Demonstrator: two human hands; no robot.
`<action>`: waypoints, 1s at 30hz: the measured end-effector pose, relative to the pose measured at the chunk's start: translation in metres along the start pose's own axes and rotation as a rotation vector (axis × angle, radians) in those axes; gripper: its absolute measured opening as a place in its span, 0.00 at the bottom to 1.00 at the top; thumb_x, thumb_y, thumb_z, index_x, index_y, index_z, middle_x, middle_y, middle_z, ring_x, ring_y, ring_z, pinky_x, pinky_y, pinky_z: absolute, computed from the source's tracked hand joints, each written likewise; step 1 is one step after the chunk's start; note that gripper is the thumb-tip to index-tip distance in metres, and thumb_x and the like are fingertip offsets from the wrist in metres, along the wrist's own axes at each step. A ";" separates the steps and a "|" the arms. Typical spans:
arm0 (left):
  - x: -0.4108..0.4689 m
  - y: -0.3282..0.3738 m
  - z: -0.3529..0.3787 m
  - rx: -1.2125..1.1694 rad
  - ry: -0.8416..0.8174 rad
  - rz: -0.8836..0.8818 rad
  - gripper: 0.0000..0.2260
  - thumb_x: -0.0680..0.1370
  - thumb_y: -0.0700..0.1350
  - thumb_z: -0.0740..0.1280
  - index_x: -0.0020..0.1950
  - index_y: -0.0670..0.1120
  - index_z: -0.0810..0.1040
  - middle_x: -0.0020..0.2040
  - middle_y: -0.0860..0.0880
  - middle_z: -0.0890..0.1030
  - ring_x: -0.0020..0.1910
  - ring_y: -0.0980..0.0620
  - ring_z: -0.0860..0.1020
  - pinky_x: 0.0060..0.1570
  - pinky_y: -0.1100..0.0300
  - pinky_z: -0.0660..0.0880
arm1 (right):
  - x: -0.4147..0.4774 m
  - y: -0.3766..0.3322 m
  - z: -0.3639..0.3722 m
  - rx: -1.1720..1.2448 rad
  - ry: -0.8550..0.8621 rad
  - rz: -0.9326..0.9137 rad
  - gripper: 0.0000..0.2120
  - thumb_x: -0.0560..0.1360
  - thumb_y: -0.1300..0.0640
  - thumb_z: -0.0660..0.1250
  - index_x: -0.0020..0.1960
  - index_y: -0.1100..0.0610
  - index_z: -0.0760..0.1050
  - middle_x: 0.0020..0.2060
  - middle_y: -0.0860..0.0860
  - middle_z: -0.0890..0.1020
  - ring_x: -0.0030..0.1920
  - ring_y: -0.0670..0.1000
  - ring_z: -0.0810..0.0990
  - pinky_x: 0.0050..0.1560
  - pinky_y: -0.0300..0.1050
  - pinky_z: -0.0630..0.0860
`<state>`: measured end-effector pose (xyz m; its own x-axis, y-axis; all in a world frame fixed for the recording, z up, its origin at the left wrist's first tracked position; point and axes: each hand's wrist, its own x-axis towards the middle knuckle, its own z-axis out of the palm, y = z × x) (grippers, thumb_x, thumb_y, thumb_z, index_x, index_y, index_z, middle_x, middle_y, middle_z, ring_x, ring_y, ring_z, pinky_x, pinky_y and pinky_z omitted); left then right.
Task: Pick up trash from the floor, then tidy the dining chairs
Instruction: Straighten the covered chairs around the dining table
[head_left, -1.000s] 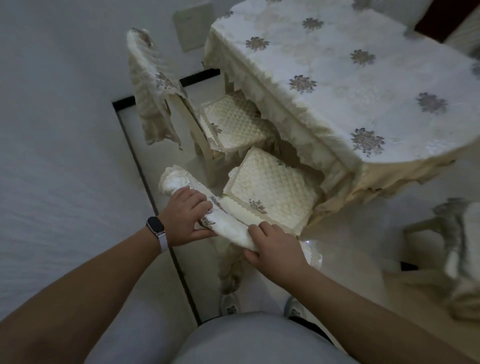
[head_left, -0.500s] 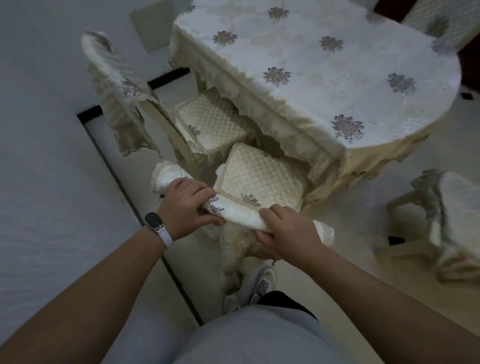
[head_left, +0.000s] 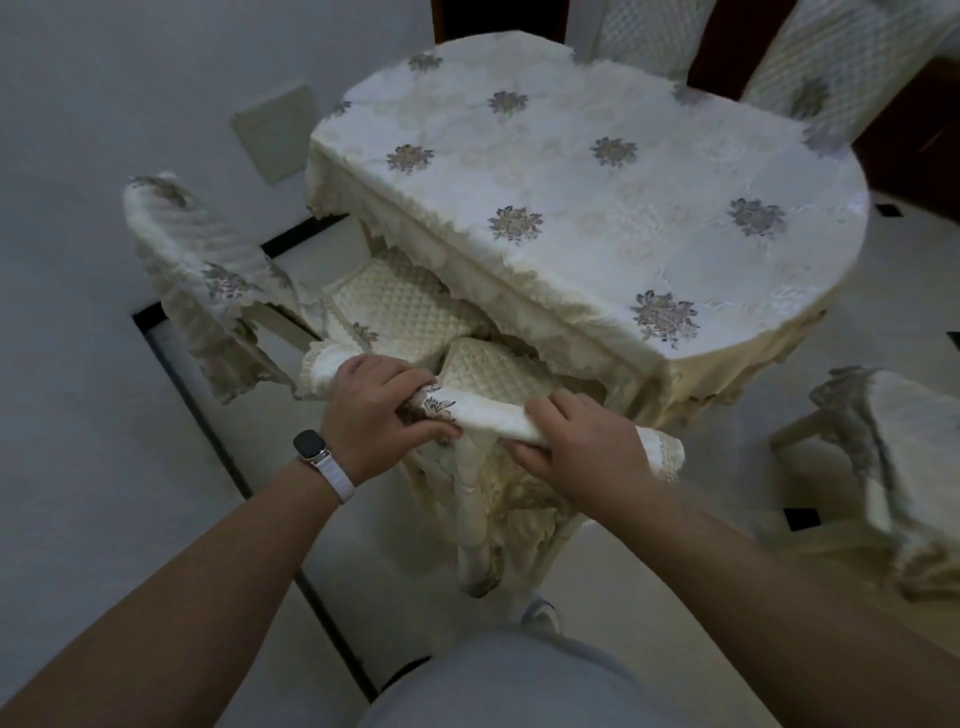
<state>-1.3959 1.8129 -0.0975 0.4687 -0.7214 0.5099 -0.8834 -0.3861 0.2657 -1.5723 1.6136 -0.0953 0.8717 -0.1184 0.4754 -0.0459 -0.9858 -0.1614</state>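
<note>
A dining chair in a cream lace cover stands right in front of me, its quilted seat mostly under the table. My left hand grips the top rail of its backrest near the left end. My right hand grips the same rail near the right end. A second covered chair stands to the left, its seat cushion partly under the table, which wears a white flowered cloth. No trash shows on the floor.
A third covered chair stands on the right, away from the table. Two more chair backs rise behind the table. A white wall runs along the left, with a dark floor strip beside it. My shoe shows below the chair.
The held chair has slid further in under the table, with both hands still on its top rail. The view has lifted, showing the whole tabletop.
</note>
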 end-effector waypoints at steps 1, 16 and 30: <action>0.007 -0.001 0.001 -0.007 0.009 0.001 0.31 0.67 0.72 0.66 0.49 0.45 0.83 0.45 0.48 0.82 0.44 0.46 0.79 0.50 0.47 0.72 | 0.005 0.005 0.000 -0.007 0.013 0.000 0.20 0.74 0.38 0.63 0.43 0.56 0.76 0.34 0.51 0.75 0.31 0.51 0.73 0.25 0.42 0.66; 0.065 -0.069 0.016 -0.132 0.108 0.155 0.31 0.68 0.71 0.68 0.41 0.41 0.81 0.37 0.46 0.81 0.38 0.44 0.78 0.44 0.50 0.72 | 0.051 0.009 0.006 -0.085 0.120 0.129 0.18 0.73 0.41 0.67 0.43 0.57 0.80 0.34 0.51 0.77 0.31 0.52 0.74 0.28 0.39 0.65; 0.121 -0.148 0.023 -0.314 0.042 0.304 0.30 0.68 0.72 0.66 0.40 0.44 0.80 0.36 0.49 0.79 0.38 0.47 0.77 0.45 0.55 0.68 | 0.100 -0.028 0.047 -0.192 0.161 0.312 0.18 0.71 0.42 0.68 0.43 0.58 0.81 0.34 0.52 0.77 0.32 0.55 0.76 0.31 0.40 0.65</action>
<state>-1.2087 1.7696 -0.0941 0.1926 -0.7488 0.6342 -0.9429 0.0378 0.3310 -1.4615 1.6351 -0.0837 0.7144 -0.4177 0.5615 -0.3998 -0.9021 -0.1624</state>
